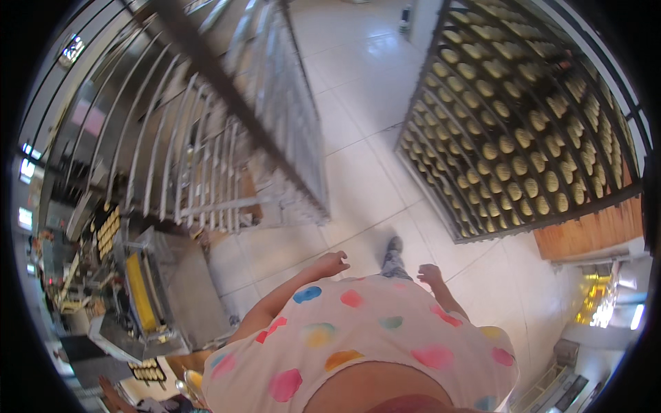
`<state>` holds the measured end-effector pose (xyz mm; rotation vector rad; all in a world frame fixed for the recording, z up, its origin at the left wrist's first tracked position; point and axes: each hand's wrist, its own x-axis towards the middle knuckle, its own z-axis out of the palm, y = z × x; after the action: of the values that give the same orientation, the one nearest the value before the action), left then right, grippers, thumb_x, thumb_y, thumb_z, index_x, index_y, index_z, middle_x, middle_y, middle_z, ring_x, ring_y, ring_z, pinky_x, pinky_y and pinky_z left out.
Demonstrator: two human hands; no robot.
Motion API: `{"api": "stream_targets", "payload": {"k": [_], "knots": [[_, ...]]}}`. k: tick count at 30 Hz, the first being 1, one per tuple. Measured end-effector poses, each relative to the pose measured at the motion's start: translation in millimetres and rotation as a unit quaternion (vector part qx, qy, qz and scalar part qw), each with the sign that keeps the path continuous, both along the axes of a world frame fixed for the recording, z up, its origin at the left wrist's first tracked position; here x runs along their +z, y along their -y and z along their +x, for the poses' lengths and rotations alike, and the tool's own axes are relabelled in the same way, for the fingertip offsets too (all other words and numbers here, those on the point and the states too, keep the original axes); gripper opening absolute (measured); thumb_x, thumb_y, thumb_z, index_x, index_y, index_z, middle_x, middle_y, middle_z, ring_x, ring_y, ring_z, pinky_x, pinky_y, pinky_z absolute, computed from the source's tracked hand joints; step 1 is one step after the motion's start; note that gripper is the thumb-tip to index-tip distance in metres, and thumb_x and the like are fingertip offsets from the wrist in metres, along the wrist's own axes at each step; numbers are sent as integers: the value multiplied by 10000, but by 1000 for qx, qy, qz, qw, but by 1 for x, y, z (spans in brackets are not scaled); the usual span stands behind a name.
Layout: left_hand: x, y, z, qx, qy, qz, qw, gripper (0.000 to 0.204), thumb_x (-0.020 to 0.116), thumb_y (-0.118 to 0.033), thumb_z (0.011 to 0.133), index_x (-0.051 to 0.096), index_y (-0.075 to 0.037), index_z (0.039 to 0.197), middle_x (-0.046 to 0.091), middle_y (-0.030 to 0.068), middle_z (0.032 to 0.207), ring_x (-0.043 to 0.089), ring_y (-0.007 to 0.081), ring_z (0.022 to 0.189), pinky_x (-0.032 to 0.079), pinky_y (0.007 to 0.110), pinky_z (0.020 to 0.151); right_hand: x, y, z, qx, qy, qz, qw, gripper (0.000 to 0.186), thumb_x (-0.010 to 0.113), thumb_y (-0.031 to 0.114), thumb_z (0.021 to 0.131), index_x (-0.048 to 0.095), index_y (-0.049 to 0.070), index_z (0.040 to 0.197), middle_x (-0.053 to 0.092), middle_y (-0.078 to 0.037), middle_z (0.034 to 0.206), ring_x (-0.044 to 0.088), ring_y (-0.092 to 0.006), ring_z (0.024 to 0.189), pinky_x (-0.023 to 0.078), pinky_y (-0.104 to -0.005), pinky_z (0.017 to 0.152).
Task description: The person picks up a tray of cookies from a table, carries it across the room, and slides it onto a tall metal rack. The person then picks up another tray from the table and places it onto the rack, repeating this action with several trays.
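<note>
Stepping forward over the tiled floor [361, 172] seems to be the work in hand, one shoe [394, 244] out ahead. The left hand [335, 263] and right hand [431, 274] look empty, fingers loosely curled, closed on nothing. Ahead to the left stands the barred rack [233, 103]; ahead to the right, the loaded rack [544, 219], both apart from the hands. Best keep to the gap between them, elbows tucked, fingers well clear of the pale dough pieces [519, 165].
</note>
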<state>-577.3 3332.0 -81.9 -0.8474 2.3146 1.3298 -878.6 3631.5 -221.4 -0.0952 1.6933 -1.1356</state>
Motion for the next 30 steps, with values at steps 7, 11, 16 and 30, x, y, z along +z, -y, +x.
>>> {"api": "stream_targets", "payload": {"k": [7,11,16,30], "knots": [[-18,62,-175,-78,15,-39,996,441,614,-356,799,555,-15,1071,637,203,928,599,347,910,468,412,795,71,52,-117,16,-105,66,992,218,585,77,816,601,-36,1002,640,-108,801,637,-174,646,489,-258,490],[-20,115,-239,-39,10,-67,997,402,608,-345,803,583,-13,1028,644,199,905,608,349,881,475,407,779,85,81,-193,-35,-75,13,996,244,488,107,879,573,-36,1058,641,-119,892,651,-174,707,510,-241,573],[-47,197,-271,-74,38,-98,992,367,621,-349,777,616,-38,971,645,185,897,607,354,872,477,411,772,108,160,-253,-64,-99,12,993,240,480,105,901,551,-44,1075,637,-126,924,650,-168,742,512,-235,597],[-67,533,-450,-57,38,-109,992,369,621,-374,772,637,-28,900,649,189,862,613,346,843,484,411,745,56,338,-339,-51,-144,-15,988,211,516,110,891,582,-21,1043,631,-98,918,634,-164,787,525,-263,660]]}}
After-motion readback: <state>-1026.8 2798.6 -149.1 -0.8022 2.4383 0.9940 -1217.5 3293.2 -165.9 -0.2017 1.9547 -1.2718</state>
